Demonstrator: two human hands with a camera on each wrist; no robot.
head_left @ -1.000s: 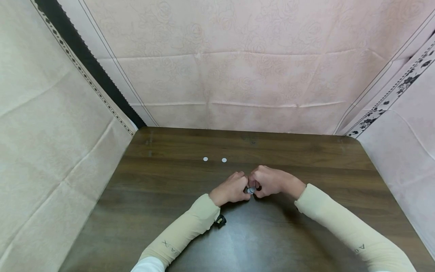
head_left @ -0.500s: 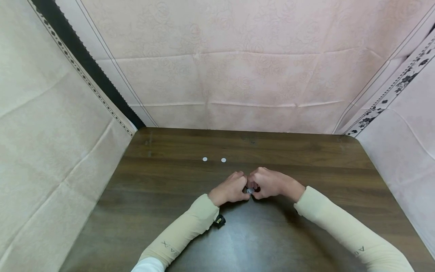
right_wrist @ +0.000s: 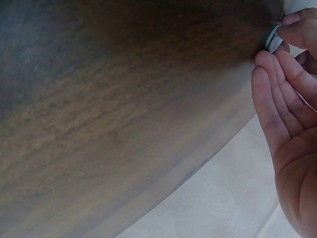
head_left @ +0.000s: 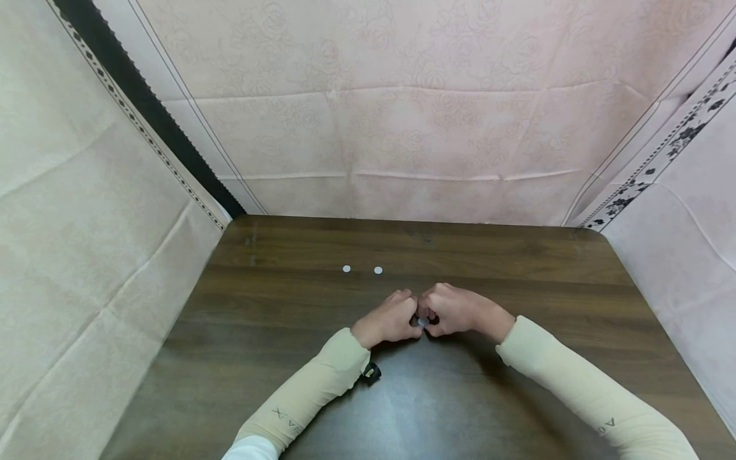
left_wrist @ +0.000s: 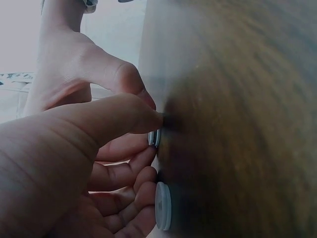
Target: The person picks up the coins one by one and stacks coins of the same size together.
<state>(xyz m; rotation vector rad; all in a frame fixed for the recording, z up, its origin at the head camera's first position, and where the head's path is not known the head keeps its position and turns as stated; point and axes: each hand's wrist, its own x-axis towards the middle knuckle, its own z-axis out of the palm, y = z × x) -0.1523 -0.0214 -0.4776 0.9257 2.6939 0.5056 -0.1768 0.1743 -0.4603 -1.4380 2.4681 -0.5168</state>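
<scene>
My left hand (head_left: 391, 318) and right hand (head_left: 454, 310) meet low over the middle of the brown table (head_left: 276, 383). Between their fingertips is a small round pale disc (head_left: 423, 322), partly covered by the fingers. It appears edge-on and layered in the left wrist view, beside the thumbs. In the right wrist view, thumb and fingers pinch the disc (right_wrist: 272, 38), its edge whitish and greenish. Another white disc (left_wrist: 163, 206) lies on the table past the left hand's fingertips. Beyond the hands, two white discs (head_left: 347, 269) rest flat, side by side.
A black wrist device (head_left: 370, 373) sits under the left forearm. Pale patterned cloth (head_left: 391, 128) hangs behind the table's far edge, and more cloth (head_left: 115, 306) hangs at both sides.
Two overlapping pale pieces showed between my fingers a second ago; now they look like one disc. Both hands have barely moved, and the two far discs lie as before.
</scene>
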